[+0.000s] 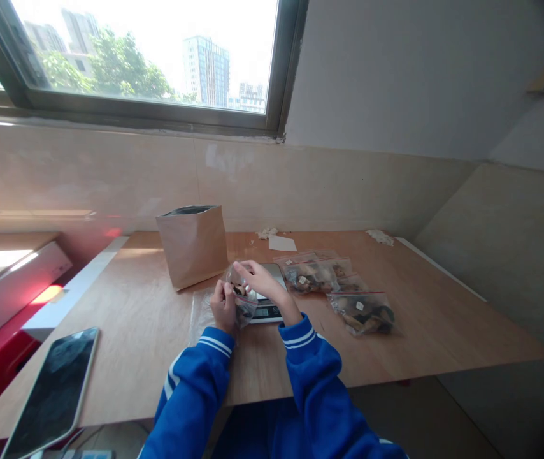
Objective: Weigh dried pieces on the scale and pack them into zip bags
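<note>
My left hand and my right hand both grip a small clear zip bag with dark pieces inside. I hold it just above a small digital scale on the wooden table. My right hand's fingers pinch the bag's top edge. My left hand holds its left side. A brown paper bag stands open behind my hands.
Filled clear zip bags lie right of the scale: a pile and one nearer the front. A tablet lies at the front left. White scraps sit by the wall. A red and white bench stands on the left.
</note>
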A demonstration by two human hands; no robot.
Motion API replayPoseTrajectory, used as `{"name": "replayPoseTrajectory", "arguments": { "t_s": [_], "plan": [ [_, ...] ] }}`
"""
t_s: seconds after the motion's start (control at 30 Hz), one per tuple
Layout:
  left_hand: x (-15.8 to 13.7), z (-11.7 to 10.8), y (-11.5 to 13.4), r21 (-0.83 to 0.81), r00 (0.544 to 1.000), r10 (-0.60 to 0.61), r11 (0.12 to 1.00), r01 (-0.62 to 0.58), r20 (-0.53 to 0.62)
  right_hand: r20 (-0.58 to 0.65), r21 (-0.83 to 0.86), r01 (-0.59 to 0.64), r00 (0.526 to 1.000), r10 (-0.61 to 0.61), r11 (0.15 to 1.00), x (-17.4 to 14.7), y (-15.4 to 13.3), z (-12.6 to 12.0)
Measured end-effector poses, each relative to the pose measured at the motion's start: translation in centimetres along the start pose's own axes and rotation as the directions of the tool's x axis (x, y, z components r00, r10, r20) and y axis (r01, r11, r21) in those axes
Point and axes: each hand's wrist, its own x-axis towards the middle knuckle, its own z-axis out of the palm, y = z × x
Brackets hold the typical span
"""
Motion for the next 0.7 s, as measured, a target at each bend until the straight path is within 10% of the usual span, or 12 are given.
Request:
{"name": "replayPoseTrajectory", "arguments": {
  "t_s": [0.23, 0.47, 0.7],
  "plan": [
    [0.6, 0.0, 0.3, -0.098, 0.989, -0.108, 0.99, 0.098, -0.105, -0.278, -0.178, 0.256, 0.913, -0.298, 0.95, 2.0, 1.7, 0.0],
    [0.7, 0.1, 0.3, -0.125, 0.987, -0.136, 0.984, 0.124, -0.089, -0.234, -0.503, 0.09, 0.943, -0.236, 0.86, 3.1, 8.8, 0.2],
    [0.8, 0.2, 0.1, -0.142, 0.987, -0.121, 0.984, 0.106, -0.104, -0.342, -0.402, 0.074, 0.912, -0.225, 0.913, 2.8, 7.8, 0.1]
  ]
}}
